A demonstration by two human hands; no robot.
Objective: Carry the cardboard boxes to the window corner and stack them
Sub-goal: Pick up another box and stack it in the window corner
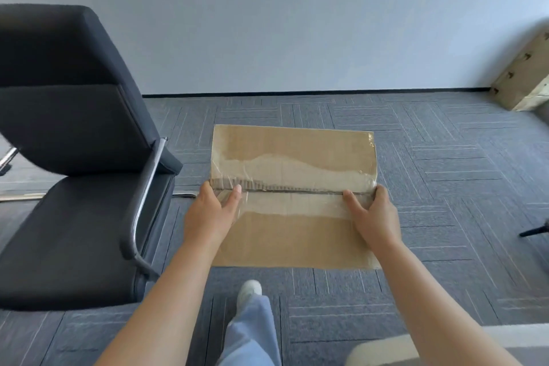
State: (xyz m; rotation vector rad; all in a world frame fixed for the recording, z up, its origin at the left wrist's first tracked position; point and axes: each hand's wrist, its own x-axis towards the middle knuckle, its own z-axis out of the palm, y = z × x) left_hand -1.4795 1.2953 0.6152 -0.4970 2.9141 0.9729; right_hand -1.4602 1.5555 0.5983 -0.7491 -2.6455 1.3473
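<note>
cardboard box [294, 157]: centre frame, long axis left-right | my left hand [212, 211], right hand [371, 214]: each grasping one short end

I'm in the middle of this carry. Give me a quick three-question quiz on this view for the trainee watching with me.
1. True or false: the left grip and the right grip hold the cardboard box by its opposite ends.
2. What stands to the left of the box? A) a black office chair B) a ladder C) a shelf
3. Fill in: the seam across the top of the box is covered with clear ____.
Key: 1 true; 2 A; 3 tape.
</note>
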